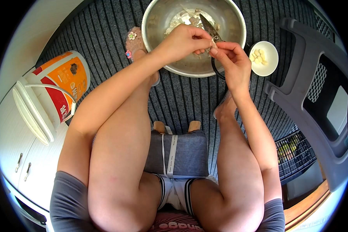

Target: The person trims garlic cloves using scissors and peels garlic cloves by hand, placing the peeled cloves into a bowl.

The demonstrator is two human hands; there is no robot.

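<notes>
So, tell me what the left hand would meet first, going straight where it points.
Left hand likely meets the right hand first, just past the pale piece at their fingertips; how the scissors sit in depth is unclear.

Dark grey ribbed matting striped in black covers the floor. On the left is a white cabinet — two doors, each with a small metal handle. A grey plastic frame stands at the right, near a black basket and a wooden edge. Light — bright, even — whitens the cabinet's left side.
</notes>
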